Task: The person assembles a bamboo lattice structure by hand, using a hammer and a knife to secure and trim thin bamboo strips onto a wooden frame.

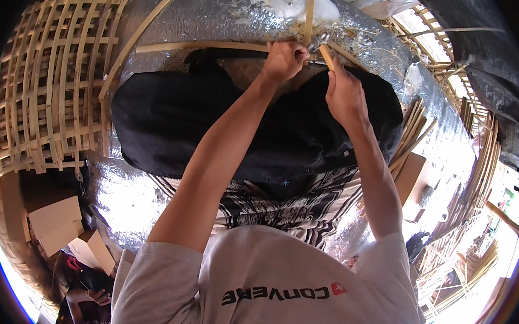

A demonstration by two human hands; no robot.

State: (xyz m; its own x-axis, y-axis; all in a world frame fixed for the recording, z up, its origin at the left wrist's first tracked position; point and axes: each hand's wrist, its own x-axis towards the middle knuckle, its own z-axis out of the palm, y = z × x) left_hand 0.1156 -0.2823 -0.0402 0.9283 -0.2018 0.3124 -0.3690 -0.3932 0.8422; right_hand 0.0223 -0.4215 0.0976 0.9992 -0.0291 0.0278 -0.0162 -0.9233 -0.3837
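My right hand (346, 96) is wrapped round the light wooden handle of a hammer (326, 57). The hammer's metal head rests close to where several bamboo strips meet. Just left of it, the fingers of my left hand (283, 60) are pinched together at that joint; what they hold is too small to make out. One bamboo strip (207, 45) runs leftward from my left hand, and another upright strip (309, 15) rises from the joint. Beneath my forearms, black cloth (261, 133) covers my legs, with a black-and-white patterned cloth (269, 206) nearer to me.
A bamboo lattice panel (58, 81) stands at the left. Silvery foil sheeting (220, 13) covers the ground. Cardboard boxes (54, 224) lie lower left, near another person's hand (98, 296). Bundled bamboo strips (411, 132) and a cardboard piece (410, 176) lie to the right.
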